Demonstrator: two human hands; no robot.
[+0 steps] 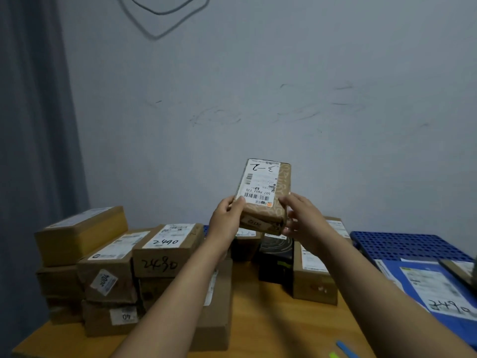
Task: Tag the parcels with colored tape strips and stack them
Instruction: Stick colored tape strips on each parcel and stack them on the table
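Head view: left grip [227,215] and right grip [302,218] both hold one small patterned parcel [280,192], one at each near corner. Left thumb lies on the white label [259,182], and right thumb is on top with fingers under the right side. The parcel is up in the air over the desk [271,319], tilted with its label face toward the camera; "3-2" is handwritten at the far end. Just below it on the desk stand a black box [276,257] and, just to the right of that, a long brown box [312,277]. Left of the arms is a pile of cardboard parcels [103,275], several layers high. One box [165,249] in it has "2490" written on its label and side. Far right is a blue perforated tray [407,245], with a blue mailer [426,285] in front of it, its label also marked "2490". At the near right edge of the desk lie a blue tape strip [346,348] and a yellow-green tape strip [334,355], close together. A grey curtain [31,125] hangs at far left against the scuffed wall [258,86].
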